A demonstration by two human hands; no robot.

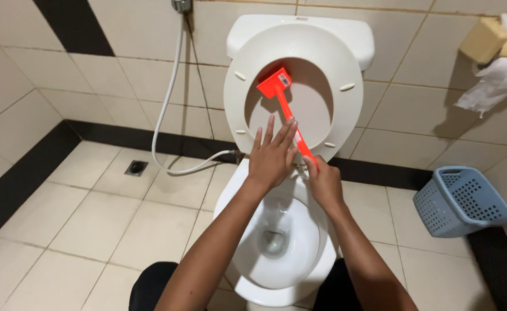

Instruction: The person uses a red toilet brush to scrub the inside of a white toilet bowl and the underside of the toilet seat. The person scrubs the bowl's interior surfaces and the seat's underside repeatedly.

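Observation:
My right hand (323, 183) grips the lower end of an orange brush (282, 95) whose flat head rests against the raised white toilet seat (239, 86). The handle runs diagonally down to my fingers. My left hand (272, 154) is spread flat, fingers apart, pressing on the bottom part of the upright seat beside the handle. Below both hands lies the open white toilet bowl (239, 265) with water at its bottom.
A white spray hose (167, 98) hangs along the tiled wall on the left, near a floor drain (136, 167). A blue perforated basket (460, 201) stands on the floor at right. Toilet paper (495, 80) hangs at the upper right. My dark-clothed knees flank the bowl.

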